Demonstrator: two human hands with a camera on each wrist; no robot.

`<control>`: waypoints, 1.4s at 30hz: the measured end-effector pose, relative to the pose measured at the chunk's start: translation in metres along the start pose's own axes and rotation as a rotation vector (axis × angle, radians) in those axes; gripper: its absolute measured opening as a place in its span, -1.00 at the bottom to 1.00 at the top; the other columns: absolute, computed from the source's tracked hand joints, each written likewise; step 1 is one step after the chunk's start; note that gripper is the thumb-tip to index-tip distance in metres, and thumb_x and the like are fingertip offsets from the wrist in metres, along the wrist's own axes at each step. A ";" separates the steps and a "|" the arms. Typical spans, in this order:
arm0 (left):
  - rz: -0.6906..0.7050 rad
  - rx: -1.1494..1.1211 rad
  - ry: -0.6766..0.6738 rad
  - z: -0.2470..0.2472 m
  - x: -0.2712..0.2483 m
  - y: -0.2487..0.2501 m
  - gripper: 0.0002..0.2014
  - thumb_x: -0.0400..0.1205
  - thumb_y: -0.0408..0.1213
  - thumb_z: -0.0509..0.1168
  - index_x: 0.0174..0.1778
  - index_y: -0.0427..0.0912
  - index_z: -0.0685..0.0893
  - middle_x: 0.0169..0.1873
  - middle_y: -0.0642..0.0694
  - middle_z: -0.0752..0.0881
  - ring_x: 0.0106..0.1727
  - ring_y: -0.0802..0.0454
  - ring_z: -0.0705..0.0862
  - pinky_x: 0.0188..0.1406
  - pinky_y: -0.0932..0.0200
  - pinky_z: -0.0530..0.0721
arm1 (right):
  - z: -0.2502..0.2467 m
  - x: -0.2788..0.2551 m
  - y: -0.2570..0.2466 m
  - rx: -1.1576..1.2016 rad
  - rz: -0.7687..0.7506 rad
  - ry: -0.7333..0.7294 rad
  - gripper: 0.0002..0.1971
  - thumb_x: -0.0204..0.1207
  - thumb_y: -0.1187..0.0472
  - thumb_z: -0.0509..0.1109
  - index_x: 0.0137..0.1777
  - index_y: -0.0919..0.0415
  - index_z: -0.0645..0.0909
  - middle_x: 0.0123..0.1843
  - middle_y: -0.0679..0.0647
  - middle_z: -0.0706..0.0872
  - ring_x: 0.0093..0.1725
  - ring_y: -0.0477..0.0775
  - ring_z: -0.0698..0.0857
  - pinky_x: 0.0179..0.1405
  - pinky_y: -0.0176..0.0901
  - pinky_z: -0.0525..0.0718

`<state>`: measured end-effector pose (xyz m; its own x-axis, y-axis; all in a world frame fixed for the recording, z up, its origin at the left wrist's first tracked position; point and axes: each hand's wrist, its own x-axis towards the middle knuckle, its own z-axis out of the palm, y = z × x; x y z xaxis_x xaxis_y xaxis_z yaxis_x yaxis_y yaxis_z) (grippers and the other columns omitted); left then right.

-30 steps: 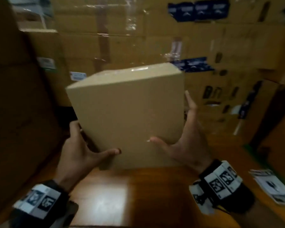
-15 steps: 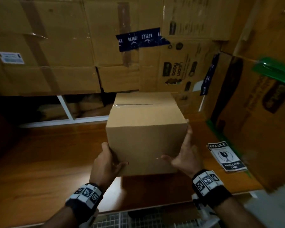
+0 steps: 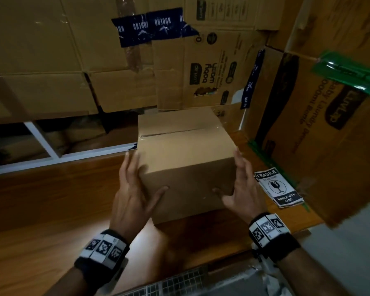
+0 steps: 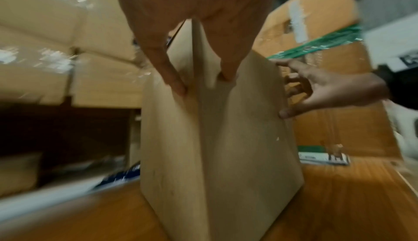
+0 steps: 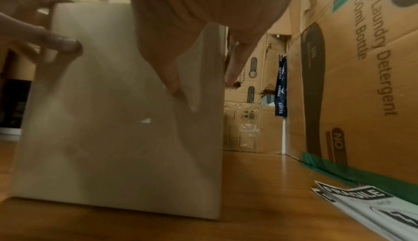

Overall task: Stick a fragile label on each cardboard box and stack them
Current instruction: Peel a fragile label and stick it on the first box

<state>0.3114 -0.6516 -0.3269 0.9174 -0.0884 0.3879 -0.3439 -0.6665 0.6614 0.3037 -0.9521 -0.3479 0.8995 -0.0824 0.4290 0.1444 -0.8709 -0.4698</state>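
Two hands flank the box (image 3: 186,163) on the desk (image 3: 51,206): left hand (image 3: 135,189) and right hand (image 3: 241,189) lie flat-fingered against its sides, thumbs on the front, clamping nothing. Best to settle it square with the taped seam up, then reach for the labels (image 3: 279,188) just right, reading "FRAGILE, HANDLE WITH CARE". Behind, tape (image 3: 150,26) reads "NOBERO"; a carton (image 3: 329,124) reads "Laundry Detergent".

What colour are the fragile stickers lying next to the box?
The fragile stickers are black and white, with a broken-glass symbol. The head view shows them best.
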 end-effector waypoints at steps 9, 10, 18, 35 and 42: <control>0.069 0.149 -0.056 0.014 0.029 0.015 -0.15 0.55 0.06 0.52 0.71 0.04 0.26 0.73 -0.16 0.18 0.38 -0.26 0.67 0.16 -0.09 0.81 | 0.006 -0.020 0.017 -0.023 0.094 0.080 0.17 0.49 0.07 0.62 0.85 -0.11 -0.20 0.64 0.22 0.33 0.03 0.07 0.71 -0.21 -0.11 0.79; 0.072 0.166 -0.053 0.017 0.030 0.017 -0.13 0.54 0.05 0.53 0.72 0.02 0.26 0.73 -0.18 0.17 0.39 -0.29 0.66 0.15 -0.10 0.81 | 0.004 -0.025 0.025 -0.032 0.102 0.084 0.06 0.52 0.05 0.60 0.85 -0.03 -0.05 0.62 0.18 0.35 0.06 0.01 0.67 -0.20 -0.14 0.77; 0.167 0.355 0.168 0.045 0.031 0.054 -0.10 0.53 -0.05 0.61 0.70 -0.20 0.30 0.72 -0.46 0.09 0.69 -0.48 0.16 0.66 -0.33 0.16 | -0.026 -0.039 0.134 -0.183 0.398 -0.062 -0.82 0.63 0.04 0.51 0.12 0.10 0.75 0.20 0.06 0.64 0.18 0.14 0.70 -0.08 -0.07 0.64; -0.030 0.163 -0.723 0.256 0.005 0.122 -0.47 0.69 0.11 0.41 0.53 -0.04 0.58 0.34 -0.01 0.68 0.32 0.04 0.66 0.30 0.07 0.67 | -0.021 0.002 0.226 -0.317 0.510 -0.406 -0.59 0.51 -0.26 0.55 0.08 0.07 0.72 0.04 0.03 0.75 0.05 0.08 0.75 -0.01 0.01 0.81; -0.307 0.009 -0.793 0.285 0.014 0.109 -0.68 0.68 0.09 0.42 0.30 0.11 0.68 0.18 0.15 0.72 0.21 0.14 0.70 0.24 0.03 0.73 | -0.023 0.006 0.229 -0.316 0.506 -0.426 -0.59 0.51 -0.23 0.57 0.15 0.06 0.74 0.12 0.05 0.76 0.12 0.12 0.77 0.01 -0.04 0.77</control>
<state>0.3443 -0.9365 -0.4324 0.8398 -0.3930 -0.3746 -0.0586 -0.7516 0.6571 0.3329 -1.1628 -0.4350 0.9161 -0.3724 -0.1485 -0.3994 -0.8797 -0.2581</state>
